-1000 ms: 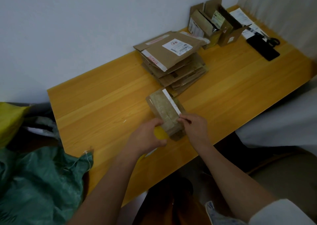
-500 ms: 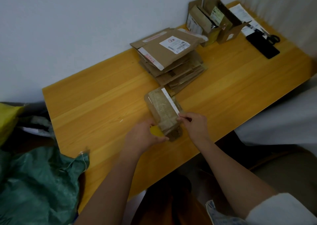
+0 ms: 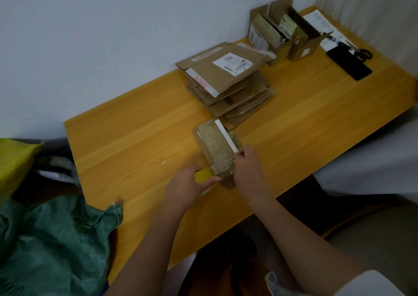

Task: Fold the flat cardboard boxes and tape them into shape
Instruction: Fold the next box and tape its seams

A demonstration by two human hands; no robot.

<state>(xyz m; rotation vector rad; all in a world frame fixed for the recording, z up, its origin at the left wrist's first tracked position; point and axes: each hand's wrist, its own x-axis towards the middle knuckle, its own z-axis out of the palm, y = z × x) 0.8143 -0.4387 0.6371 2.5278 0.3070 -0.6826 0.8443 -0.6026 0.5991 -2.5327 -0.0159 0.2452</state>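
Lower centre: left hand [image 3: 185, 186] grips a yellow tape roll [image 3: 203, 175]; right hand [image 3: 247, 171] fingers pinch the small box [image 3: 217, 150], taping apparently underway. Mid-frame, a flat stack [image 3: 228, 83] awaits. Upper right, two boxes [image 3: 280, 33] stand formed.

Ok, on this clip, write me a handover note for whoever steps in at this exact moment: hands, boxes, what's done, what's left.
Left hand grips a yellow tape roll at the near end of the small box.
Right hand pinches the box's right edge, steadying it on the table.
Flat cardboard stack sits behind the box, untouched. Assembled boxes stand at the far wall.
Done: the small box is folded, with clear tape seemingly along its top.
Left: finish taping this one, then fold and tape the stack.
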